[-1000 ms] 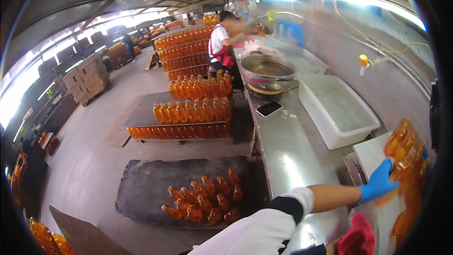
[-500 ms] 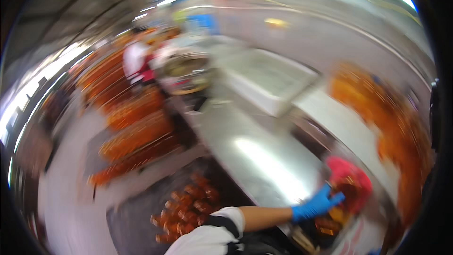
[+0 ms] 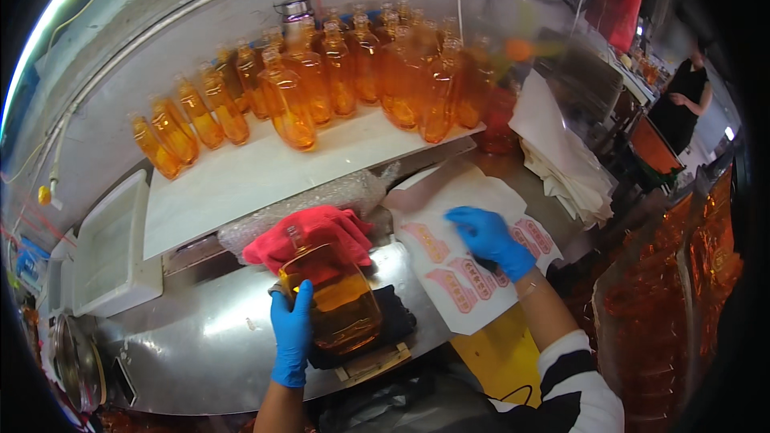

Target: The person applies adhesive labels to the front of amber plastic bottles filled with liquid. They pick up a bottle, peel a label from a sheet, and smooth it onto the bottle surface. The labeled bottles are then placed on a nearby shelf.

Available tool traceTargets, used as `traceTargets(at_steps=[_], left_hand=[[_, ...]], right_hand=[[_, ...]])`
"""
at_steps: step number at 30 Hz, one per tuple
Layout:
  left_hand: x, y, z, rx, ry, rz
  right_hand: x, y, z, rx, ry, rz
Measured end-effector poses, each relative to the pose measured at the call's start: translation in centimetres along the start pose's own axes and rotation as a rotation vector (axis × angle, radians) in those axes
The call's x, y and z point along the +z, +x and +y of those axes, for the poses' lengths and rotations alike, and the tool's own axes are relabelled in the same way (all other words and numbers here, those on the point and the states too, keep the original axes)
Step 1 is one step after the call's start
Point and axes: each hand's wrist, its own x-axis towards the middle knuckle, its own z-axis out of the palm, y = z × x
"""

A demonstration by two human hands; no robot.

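The amber bottle (image 3: 341, 301) is at the near side of the metal table (image 3: 212, 357), its neck pointing far, toward the red cloth (image 3: 333, 228). My left hand (image 3: 290, 333) holds it at its left side, thumb on the front. Black cloth (image 3: 395, 317) shows beside its right edge. To the right, my right hand (image 3: 485, 240) is over the sheet of pink labels (image 3: 465, 282), fingers bent; I cannot tell if they pinch a label. Farther, many amber bottles (image 3: 289, 104) stand on a white board (image 3: 228, 188).
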Motion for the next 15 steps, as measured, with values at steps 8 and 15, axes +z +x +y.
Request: traceTargets(at_steps=[8, 15], left_hand=[[0.0, -1.3, 2.6, -0.208, -0.018, 0.049], [-0.2, -0.3, 0.9, -0.153, 0.027, 0.012]], right_hand=[[-0.1, 0.9, 0.8, 0.153, -0.433, -0.337], [-2.4, 6.5, 8.8, 0.179, -0.18, -0.348]])
